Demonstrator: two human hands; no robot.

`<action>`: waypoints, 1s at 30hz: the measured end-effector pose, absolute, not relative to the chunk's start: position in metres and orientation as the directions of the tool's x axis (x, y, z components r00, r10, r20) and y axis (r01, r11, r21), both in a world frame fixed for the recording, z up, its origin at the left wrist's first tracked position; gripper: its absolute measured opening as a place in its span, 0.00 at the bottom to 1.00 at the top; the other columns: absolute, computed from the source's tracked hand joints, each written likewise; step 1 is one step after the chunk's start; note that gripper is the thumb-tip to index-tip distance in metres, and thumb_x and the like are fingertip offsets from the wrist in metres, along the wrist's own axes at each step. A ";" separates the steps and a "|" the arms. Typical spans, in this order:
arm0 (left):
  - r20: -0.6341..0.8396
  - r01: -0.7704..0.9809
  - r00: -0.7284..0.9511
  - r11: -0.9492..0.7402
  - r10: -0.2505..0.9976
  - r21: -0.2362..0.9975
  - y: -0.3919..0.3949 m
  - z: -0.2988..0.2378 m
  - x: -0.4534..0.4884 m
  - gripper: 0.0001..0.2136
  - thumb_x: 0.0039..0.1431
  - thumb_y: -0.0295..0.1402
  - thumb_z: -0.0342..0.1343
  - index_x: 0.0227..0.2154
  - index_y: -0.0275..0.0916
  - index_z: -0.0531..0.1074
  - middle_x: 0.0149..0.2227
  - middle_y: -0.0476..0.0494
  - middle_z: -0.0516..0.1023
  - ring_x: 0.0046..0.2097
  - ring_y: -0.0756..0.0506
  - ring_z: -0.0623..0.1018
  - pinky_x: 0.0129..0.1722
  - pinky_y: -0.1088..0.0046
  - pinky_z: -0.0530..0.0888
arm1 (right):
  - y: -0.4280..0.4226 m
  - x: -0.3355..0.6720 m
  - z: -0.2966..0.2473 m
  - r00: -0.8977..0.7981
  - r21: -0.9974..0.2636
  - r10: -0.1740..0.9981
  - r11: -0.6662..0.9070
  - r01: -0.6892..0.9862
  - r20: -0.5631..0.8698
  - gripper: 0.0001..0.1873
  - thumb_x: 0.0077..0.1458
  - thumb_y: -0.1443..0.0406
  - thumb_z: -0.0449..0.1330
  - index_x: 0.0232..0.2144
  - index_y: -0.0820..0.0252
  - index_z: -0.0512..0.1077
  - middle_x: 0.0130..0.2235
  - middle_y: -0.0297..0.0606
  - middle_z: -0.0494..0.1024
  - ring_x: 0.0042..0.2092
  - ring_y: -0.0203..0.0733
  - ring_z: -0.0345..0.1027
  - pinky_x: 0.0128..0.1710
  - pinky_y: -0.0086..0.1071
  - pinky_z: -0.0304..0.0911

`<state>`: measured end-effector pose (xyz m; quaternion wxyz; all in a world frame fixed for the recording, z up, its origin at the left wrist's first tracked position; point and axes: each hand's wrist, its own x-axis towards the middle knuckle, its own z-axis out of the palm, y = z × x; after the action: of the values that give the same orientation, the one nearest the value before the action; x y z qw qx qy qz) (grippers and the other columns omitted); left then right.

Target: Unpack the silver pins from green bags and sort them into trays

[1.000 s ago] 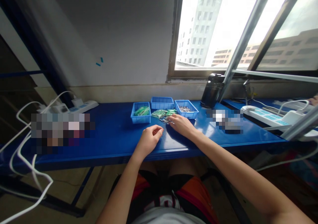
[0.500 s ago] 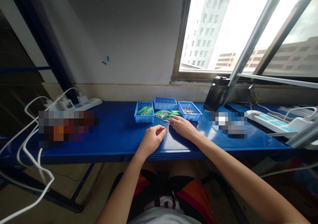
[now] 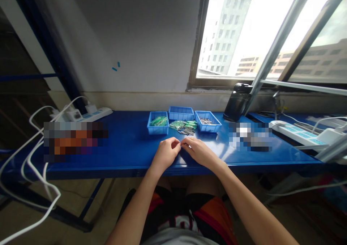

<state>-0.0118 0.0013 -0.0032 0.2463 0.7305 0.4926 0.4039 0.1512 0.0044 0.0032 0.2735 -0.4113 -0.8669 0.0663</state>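
Observation:
My left hand and my right hand meet fingertip to fingertip over the blue table, pinching something too small to make out. Just beyond them lies a loose pile of small green packets and metal pins. Behind that stand three blue trays: the left tray holds green packets, the middle tray looks empty, the right tray holds small metal parts.
A white power strip with white cables sits at the far left, another power strip at the right. A black container stands by the window frame. Slanted metal bars cross the right side.
My right hand has drawn back from the pile of pins toward me and now touches my left hand's fingertips. The view shifted slightly to the left.

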 end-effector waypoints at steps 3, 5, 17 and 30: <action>0.336 0.526 0.179 -0.379 0.925 0.761 0.000 -0.002 -0.011 0.07 0.53 0.33 0.51 0.27 0.38 0.73 0.29 0.46 0.78 0.33 0.46 0.76 0.33 0.74 0.69 | 0.004 0.151 0.000 -0.462 -0.426 0.768 0.634 0.646 0.443 0.09 0.60 0.66 0.50 0.34 0.59 0.70 0.35 0.38 0.76 0.37 0.40 0.68 0.38 0.31 0.61; 0.330 0.530 0.178 -0.372 0.927 0.762 -0.001 -0.001 -0.011 0.08 0.53 0.34 0.51 0.26 0.38 0.73 0.28 0.45 0.78 0.33 0.46 0.76 0.33 0.73 0.69 | 0.005 0.154 -0.002 -0.413 -0.498 0.790 0.609 0.617 0.454 0.08 0.59 0.65 0.51 0.34 0.58 0.71 0.34 0.36 0.76 0.36 0.39 0.68 0.37 0.31 0.61; 0.345 0.534 0.206 -0.401 0.916 0.744 -0.003 0.001 -0.012 0.10 0.56 0.36 0.48 0.28 0.38 0.73 0.27 0.46 0.77 0.31 0.46 0.75 0.31 0.74 0.67 | 0.004 0.158 -0.002 -0.239 -0.719 0.882 0.470 0.512 0.407 0.09 0.55 0.61 0.55 0.36 0.59 0.71 0.33 0.35 0.78 0.34 0.38 0.71 0.32 0.28 0.64; 0.348 0.511 0.243 -0.424 0.906 0.748 -0.004 0.003 -0.012 0.12 0.58 0.35 0.46 0.27 0.38 0.72 0.27 0.47 0.76 0.29 0.48 0.74 0.29 0.75 0.65 | 0.003 0.159 -0.003 -0.262 -0.732 0.880 0.474 0.489 0.395 0.09 0.55 0.61 0.54 0.35 0.58 0.71 0.30 0.34 0.77 0.32 0.37 0.70 0.33 0.28 0.64</action>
<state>-0.0123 -0.0039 0.0032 0.2517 0.7470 0.4739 0.3924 0.1591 0.0028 -0.0027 0.4053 -0.4523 -0.7569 0.2414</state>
